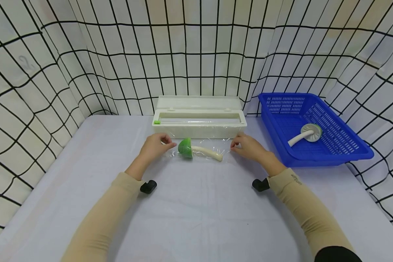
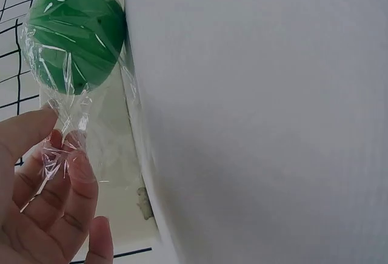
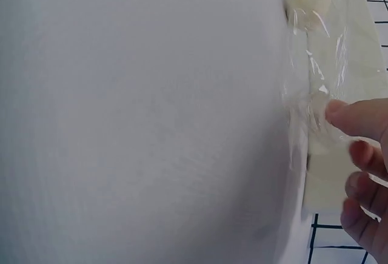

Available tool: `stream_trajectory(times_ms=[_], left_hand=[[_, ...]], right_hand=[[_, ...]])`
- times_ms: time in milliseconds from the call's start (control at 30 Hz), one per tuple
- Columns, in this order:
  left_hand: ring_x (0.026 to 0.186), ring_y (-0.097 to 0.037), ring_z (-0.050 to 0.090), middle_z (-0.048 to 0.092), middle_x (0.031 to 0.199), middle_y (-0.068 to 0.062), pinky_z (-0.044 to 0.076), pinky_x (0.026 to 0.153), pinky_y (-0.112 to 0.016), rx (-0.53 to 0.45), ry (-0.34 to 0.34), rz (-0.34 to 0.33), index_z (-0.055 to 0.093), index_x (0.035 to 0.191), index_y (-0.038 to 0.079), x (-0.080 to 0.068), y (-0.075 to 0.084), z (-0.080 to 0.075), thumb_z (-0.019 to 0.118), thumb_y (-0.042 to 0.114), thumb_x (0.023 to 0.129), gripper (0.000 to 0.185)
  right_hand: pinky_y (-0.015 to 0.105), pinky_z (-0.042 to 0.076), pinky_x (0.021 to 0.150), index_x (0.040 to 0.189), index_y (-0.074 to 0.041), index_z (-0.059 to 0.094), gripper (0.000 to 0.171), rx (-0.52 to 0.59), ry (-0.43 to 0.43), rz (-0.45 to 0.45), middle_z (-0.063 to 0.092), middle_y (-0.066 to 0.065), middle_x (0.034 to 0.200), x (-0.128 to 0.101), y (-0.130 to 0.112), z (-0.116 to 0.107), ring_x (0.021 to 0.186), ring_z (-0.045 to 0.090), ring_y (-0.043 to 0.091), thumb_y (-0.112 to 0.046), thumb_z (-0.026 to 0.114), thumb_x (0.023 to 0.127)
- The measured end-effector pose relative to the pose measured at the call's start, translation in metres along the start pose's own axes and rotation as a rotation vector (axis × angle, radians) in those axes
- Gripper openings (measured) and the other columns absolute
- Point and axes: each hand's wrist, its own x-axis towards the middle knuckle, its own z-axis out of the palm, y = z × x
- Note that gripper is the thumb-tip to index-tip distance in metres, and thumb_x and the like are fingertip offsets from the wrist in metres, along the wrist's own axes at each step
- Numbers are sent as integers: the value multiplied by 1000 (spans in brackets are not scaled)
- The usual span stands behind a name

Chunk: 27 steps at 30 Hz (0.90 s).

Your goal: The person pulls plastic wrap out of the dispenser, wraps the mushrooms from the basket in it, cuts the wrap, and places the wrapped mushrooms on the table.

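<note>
A mushroom with a green cap and a long cream stem (image 1: 207, 151) lies sideways in front of the white box, wrapped in clear cling film (image 2: 68, 115). At its cap end, my left hand (image 1: 155, 147) pinches the gathered film between thumb and fingers, just below the green cap (image 2: 76, 36) in the left wrist view. Beyond the stem end, my right hand (image 1: 247, 145) holds the other end of the film. Its thumb (image 3: 348, 115) presses against the loose, crinkled film (image 3: 315, 64) in the right wrist view.
Behind the mushroom stands a white cling film dispenser (image 1: 199, 131), lid raised, with a green slider at its left. To the right, a blue basket (image 1: 327, 156) holds another mushroom (image 1: 311, 133), gill side showing. Black wire grid (image 1: 196, 54) surrounds the white table (image 1: 196, 218).
</note>
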Motion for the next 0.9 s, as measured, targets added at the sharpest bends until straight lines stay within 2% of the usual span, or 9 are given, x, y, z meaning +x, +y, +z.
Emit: stream_trajectory(times_ms=[167,300,400,533,733,800,900], left_hand=[[93,-30,65,69,103,-13,49,74,-36,-28,10,39,60,101,5,1,7,6,76,14,95,19],[96,-33,67,65,107,-14,53,74,-38,-47,31,142,63,94,4,0,10,11,70,-4,94,10],[100,-35,66,66,109,-16,55,80,-41,-48,35,201,71,93,3,-1,10,13,65,-10,93,14],[103,-35,67,70,111,-15,56,84,-44,-67,20,189,74,99,2,-3,9,14,65,-6,95,13],[105,-33,69,71,122,-14,56,85,-46,-99,-13,152,74,114,2,-6,9,12,68,9,97,19],[107,-33,69,69,126,-14,56,88,-47,-103,-32,148,72,120,3,-7,10,11,70,14,97,26],[112,-32,67,67,132,-12,55,91,-49,-95,-64,129,70,128,5,-8,12,11,75,23,95,38]], right_hand=[[35,45,65,95,-6,74,4,-43,-21,97,56,4,80,4,-5,2,72,53,20,-10,72,95],[32,43,60,97,-6,74,6,-47,-56,144,59,3,75,7,-8,6,65,53,17,-12,70,95],[32,44,60,96,-6,73,6,-30,-64,158,61,3,76,8,-9,9,65,54,17,-12,70,95],[32,47,62,102,-4,73,10,28,-74,177,63,4,78,8,-8,11,67,56,18,-11,68,96],[31,51,64,132,-3,64,32,141,-85,235,70,9,89,4,-5,5,73,61,20,-14,64,102],[31,52,65,130,-4,64,31,166,-53,215,71,8,92,1,-8,2,76,62,20,-14,65,101],[34,53,70,118,-3,69,23,201,-15,93,71,8,94,-2,-17,0,81,63,21,-13,71,98]])
